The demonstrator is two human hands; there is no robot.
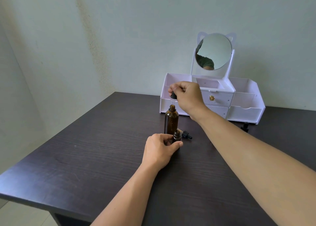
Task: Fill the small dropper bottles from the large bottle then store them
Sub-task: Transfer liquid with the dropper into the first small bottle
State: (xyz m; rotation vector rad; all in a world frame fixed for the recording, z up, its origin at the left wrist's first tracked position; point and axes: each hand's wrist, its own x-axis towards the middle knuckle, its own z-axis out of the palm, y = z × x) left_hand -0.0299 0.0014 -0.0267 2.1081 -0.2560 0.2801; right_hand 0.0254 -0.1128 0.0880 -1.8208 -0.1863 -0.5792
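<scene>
left hand (159, 148) grips the small dropper bottle (177, 137), uncapped and upright on the dark table (85, 157). just behind it stands the large bottle (171, 121), open. a loose dropper cap (186, 134) lies just right of them. right hand (186, 95) pinches a dropper (173, 95) by its bulb, tube entering the large bottle's neck. judged: drawing liquid. advise keeping the tube plumb, releasing the bulb slowly, lifting clear, and steadying the small bottle. white organizer (244, 109) with mirror (214, 51) stands at the rear; another dark cap (245, 125) before it.
</scene>
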